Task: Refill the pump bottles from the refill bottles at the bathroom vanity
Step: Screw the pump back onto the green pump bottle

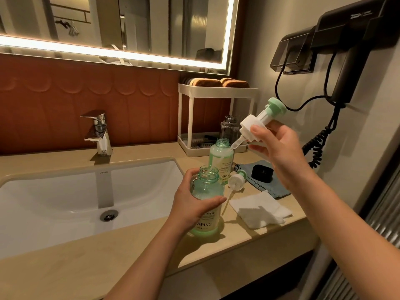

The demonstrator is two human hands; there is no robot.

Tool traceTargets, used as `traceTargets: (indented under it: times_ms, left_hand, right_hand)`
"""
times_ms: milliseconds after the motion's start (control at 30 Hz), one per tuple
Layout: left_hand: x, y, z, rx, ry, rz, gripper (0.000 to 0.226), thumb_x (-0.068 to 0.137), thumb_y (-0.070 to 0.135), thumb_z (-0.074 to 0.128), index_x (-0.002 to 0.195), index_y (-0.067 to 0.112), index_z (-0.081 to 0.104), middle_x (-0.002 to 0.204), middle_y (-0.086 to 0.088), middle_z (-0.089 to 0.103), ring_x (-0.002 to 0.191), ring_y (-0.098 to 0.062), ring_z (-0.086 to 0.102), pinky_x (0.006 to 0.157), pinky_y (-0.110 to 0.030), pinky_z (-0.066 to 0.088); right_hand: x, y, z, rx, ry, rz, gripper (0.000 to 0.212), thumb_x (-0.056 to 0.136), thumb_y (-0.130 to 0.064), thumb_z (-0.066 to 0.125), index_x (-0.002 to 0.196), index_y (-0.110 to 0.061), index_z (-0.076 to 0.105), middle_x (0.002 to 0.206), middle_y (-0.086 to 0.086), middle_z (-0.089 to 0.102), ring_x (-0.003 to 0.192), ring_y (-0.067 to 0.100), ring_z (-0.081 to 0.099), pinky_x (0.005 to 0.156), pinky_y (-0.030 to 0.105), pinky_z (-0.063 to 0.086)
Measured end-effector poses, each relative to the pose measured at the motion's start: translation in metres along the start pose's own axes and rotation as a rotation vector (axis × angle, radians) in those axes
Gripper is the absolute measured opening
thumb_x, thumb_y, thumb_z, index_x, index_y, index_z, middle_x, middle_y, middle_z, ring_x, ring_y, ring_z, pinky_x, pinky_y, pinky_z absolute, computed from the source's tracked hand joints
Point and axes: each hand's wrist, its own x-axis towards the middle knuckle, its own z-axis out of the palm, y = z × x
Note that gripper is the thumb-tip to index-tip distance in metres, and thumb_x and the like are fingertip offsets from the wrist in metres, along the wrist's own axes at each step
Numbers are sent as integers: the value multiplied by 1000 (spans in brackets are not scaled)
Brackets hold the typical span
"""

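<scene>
- Left hand (pixel 190 204) is wrapped around the near pump bottle (pixel 207 185), thumb across the label and fingers curled behind. My guess is that's to pin it to the counter (pixel 151 152) so it can't tip while the top is off.
- That bottle sits just off the basin (pixel 65 191) edge, at about 5 o'clock in the shot. The neck is open and there's only a bit of green liquid in the bottom.
- Right hand (pixel 281 152), up at 2 o'clock from it, has thumb and fingers clamped on the white collar of the pump head (pixel 257 124). It's tilted so the dip tube slants down toward the open neck.
- The tube tip looks like it's inside the near bottle, but it crosses the rear pump bottle (pixel 221 156), so I can't say for sure.
- The rear one stands at 1 o'clock, uncapped too. Its loose pump (pixel 237 178) is lying beside it.
- The black cap (pixel 262 173) is parked on a blue cloth (pixel 277 191), with a white cloth (pixel 259 208) nearer, probably there to catch drips.
- A clear bottle (pixel 227 128) waits on the white rack (pixel 190 118), likely a refill.
</scene>
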Motion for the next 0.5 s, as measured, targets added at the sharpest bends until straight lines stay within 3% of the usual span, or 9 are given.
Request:
traceTargets:
  times_ms: [133, 200, 300, 500]
  left_hand:
    - [0, 1, 0, -17, 4, 7, 70, 60, 24, 86, 117, 29, 46, 114, 12, 57, 100, 0, 54, 70, -1, 44]
    - [0, 1, 0, -14, 7, 10, 71, 59, 26, 86, 117, 29, 46, 116, 11, 57, 102, -1, 55, 71, -3, 45]
    - [0, 0, 0, -6, 11, 8, 70, 61, 23, 86, 117, 29, 45, 116, 9, 57, 102, -2, 55, 73, -8, 44]
    - [0, 2, 0, -24, -8, -6, 65, 65, 18, 84, 116, 31, 45, 110, 9, 59, 98, -4, 58, 71, -12, 48]
  right_hand:
    - [-5, 3, 10, -96, -144, -8, 27, 83, -21, 63, 109, -16, 57, 104, -4, 66, 97, 12, 64, 81, 27, 53]
    - [-8, 7, 16, -172, -212, -10, 37, 79, -25, 66, 113, -15, 56, 108, -3, 65, 102, 13, 62, 87, 34, 50]
    - [-10, 10, 23, -282, -294, -50, 35, 78, -24, 69, 110, -26, 55, 112, -5, 63, 108, 16, 59, 95, 45, 47]
    - [-11, 18, 28, -415, -408, -70, 42, 77, -26, 71, 113, -34, 50, 112, -14, 59, 111, 9, 55, 100, 45, 44]
